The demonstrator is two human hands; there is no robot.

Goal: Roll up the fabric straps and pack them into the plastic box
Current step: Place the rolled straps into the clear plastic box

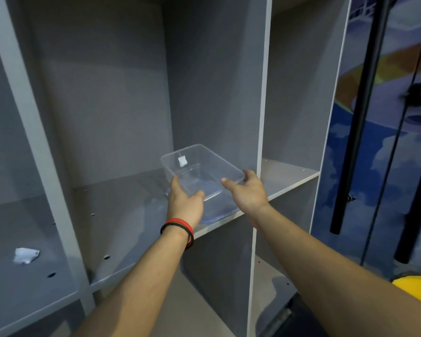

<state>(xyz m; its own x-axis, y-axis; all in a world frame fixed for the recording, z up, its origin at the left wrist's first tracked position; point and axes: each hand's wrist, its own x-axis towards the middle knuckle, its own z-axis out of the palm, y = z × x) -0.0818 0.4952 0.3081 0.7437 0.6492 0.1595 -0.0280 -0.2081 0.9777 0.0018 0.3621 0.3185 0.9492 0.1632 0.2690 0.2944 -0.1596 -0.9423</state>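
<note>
At shelf [122, 215]: left hand [184, 203], right hand [248, 193] grip clear box [199, 161] (rectangular).

Clear, open-topped plastic box [199, 166], slightly tilted, above the grey shelf [122, 215]

- Grey shelving unit [107, 93], flat laminate panels, fills most of the view and is divided into upright bays.
- Pale-edged vertical divider [263, 93] separates the middle bay from a narrower right bay.
- Middle shelf board [122, 215] carries small drilled holes [106, 257] along its left side.
- Left bay shelf [22, 288] sits lower and has similar holes; a crumpled white scrap [26, 255] lies on it.
- Right bay shelf [284, 173] is level with the middle one.
- Blue printed wall panel [345, 190] with orange and yellow bands stands right of the unit.
- Black pole [357, 117] hangs before that panel, with thinner black lines beside it.
- Yellow object [416, 287] at lower right, partly cut off.
- Lighting dim, bluish cast throughout.
</note>
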